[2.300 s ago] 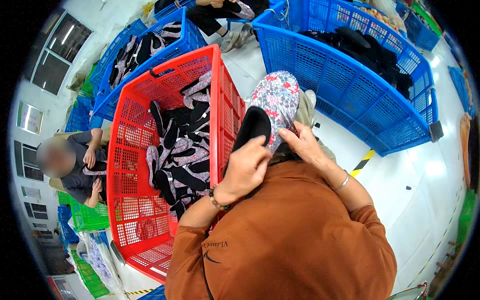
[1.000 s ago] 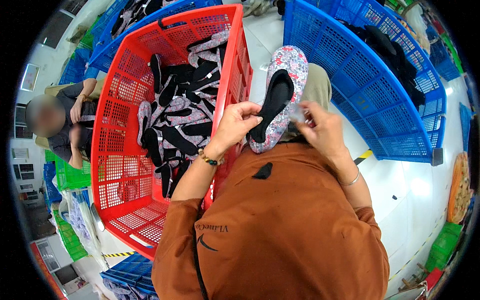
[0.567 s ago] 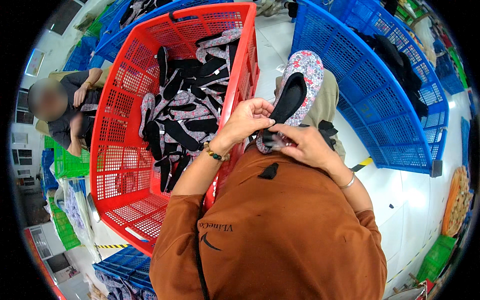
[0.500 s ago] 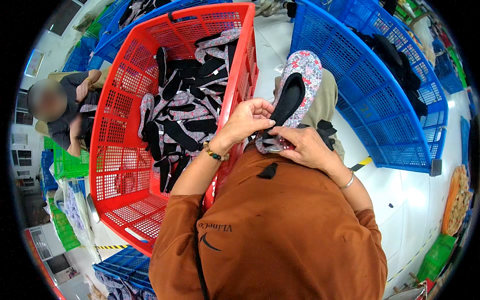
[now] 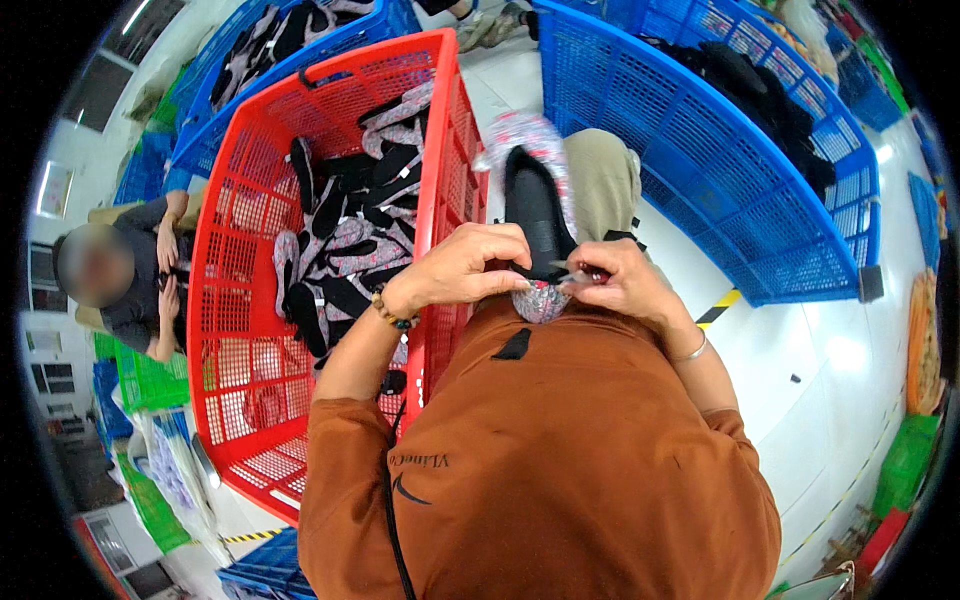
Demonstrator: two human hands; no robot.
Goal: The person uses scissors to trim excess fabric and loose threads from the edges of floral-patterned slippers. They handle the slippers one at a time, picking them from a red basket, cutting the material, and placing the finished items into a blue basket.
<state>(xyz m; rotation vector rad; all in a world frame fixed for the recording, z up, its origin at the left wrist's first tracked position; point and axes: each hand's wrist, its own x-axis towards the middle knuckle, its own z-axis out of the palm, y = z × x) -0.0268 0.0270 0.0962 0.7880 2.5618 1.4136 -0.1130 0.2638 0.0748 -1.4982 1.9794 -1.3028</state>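
A grey slipper (image 5: 538, 210) with a red and pink floral print and a black lining lies before me, toe pointing away and heel close to my body. My left hand (image 5: 470, 265) pinches the left side of its opening near the heel. At the opposite side, my right hand (image 5: 625, 280) is closed on a small pointed metal tool that looks like thread snips (image 5: 580, 272). The tool's tips are at the slipper's black inner edge. Fingers hide most of the tool and part of the heel. A black scrap (image 5: 512, 345) rests on my brown top.
A red plastic crate (image 5: 445, 160) stands at my left, with many similar slippers (image 5: 350, 245) inside. Blue crates (image 5: 700, 190) stand at the right, one holding black pieces (image 5: 760, 100). Another person (image 5: 140, 265) sits at far left, hands on dark material.
The slipper has swung to point more straight ahead and moved left in the picture. My left hand has shifted down the opening; the tool tips now show between both hands.
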